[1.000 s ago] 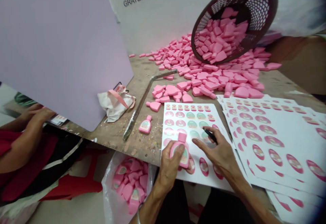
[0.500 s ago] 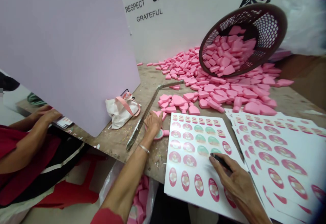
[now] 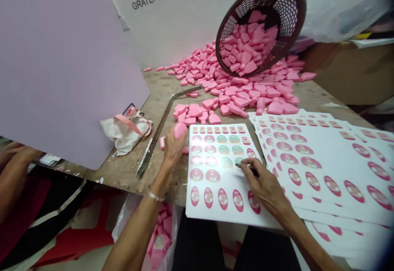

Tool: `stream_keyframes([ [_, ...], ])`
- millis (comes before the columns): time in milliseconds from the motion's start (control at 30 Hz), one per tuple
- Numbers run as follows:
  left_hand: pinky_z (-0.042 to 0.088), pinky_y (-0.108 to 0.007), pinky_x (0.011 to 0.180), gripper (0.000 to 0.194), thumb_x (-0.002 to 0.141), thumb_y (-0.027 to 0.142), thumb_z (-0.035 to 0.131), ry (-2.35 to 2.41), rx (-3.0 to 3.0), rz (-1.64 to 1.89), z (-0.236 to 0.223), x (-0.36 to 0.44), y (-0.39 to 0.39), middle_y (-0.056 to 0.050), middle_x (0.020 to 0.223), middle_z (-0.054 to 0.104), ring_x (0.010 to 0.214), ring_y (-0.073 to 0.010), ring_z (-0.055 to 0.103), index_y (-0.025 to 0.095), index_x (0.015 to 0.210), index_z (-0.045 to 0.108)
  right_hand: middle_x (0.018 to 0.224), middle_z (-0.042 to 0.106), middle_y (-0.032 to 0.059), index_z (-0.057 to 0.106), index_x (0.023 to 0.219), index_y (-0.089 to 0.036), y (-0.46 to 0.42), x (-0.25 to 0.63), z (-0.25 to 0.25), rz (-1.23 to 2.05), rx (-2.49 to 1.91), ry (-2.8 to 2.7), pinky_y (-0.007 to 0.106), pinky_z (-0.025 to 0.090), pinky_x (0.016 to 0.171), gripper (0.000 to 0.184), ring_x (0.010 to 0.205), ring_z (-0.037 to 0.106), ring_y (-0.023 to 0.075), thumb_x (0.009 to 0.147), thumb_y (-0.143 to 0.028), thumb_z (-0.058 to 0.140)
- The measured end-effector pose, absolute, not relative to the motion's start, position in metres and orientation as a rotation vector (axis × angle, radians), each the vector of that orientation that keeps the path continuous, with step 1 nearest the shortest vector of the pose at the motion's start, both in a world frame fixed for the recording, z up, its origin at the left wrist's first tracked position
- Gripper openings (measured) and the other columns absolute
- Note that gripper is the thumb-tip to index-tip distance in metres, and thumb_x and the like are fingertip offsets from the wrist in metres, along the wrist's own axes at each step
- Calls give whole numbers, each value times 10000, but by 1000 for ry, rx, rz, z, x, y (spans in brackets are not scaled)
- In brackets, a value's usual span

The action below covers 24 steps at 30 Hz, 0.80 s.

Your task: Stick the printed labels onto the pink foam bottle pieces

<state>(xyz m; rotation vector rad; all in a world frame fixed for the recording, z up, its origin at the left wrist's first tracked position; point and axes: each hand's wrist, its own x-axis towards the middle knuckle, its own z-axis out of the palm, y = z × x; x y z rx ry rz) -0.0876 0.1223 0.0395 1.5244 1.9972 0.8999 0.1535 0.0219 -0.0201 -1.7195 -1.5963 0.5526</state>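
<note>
My left hand (image 3: 174,148) is closed around a small pink bottle-shaped piece (image 3: 180,130), just left of a sticker sheet (image 3: 234,184). More pink pieces lie beside and partly under this hand. In my right hand (image 3: 261,180) is a slim dark tool (image 3: 254,171), gripped like a pen; its exact kind is hard to make out. The tool's tip touches or hovers at a green sticker (image 3: 238,161) on the sheet. Pink and green oval labels cover the sheet in rows, with a bare white patch near its middle.
A brown basket (image 3: 300,12) lies tipped over, spilling a heap of pink pieces (image 3: 212,72). More sticker sheets (image 3: 332,148) overlap at right. A bent metal bar (image 3: 158,129) and a white pouch (image 3: 127,137) lie left. Behind a pale board (image 3: 61,65) is another person's arm (image 3: 15,176).
My left hand has lifted a pink piece off the table. My right hand has brought the tool's tip to a green sticker. The camera view has shifted right and down.
</note>
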Motion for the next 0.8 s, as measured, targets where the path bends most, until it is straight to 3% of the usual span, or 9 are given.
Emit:
stream_keyframes([
  [100, 556, -302, 572, 307, 802, 333, 581, 1619, 1398, 863, 28, -61, 74, -71, 795, 701, 635, -202, 693, 136, 1037, 595, 751, 651, 37, 576, 878, -217, 37, 157, -21, 353, -1689, -1763, 320, 405, 659, 232, 684, 597, 197, 879, -430, 484],
  [167, 559, -288, 535, 346, 767, 294, 616, 1329, 1185, 909, 17, -42, 51, -53, 794, 691, 568, -175, 679, 144, 1074, 565, 743, 648, 39, 577, 849, -208, 46, 158, -22, 193, -1663, -1867, 333, 367, 690, 193, 694, 582, 199, 884, -373, 482],
  [367, 564, -284, 587, 383, 710, 267, 661, 1218, 953, 980, 3, -13, 33, -43, 748, 643, 643, -209, 706, 131, 1039, 519, 724, 641, 29, 585, 826, -193, 52, 156, -29, -95, -1640, -2031, 331, 284, 712, 154, 740, 554, 191, 896, -281, 479],
  [600, 558, -280, 592, 384, 751, 288, 626, 1262, 1002, 931, 7, -18, 22, -67, 850, 639, 664, -217, 717, 144, 1076, 481, 690, 612, -6, 569, 753, -205, 47, 155, -29, 119, -1587, -1991, 312, 297, 722, 124, 716, 532, 166, 855, -270, 540],
  [800, 561, -286, 618, 362, 780, 282, 607, 1253, 1016, 867, 6, -25, 14, -53, 791, 654, 667, -214, 718, 157, 1091, 471, 696, 608, 6, 566, 771, -196, 40, 153, -29, -21, -1642, -1973, 316, 295, 717, 135, 709, 511, 173, 875, -269, 520],
])
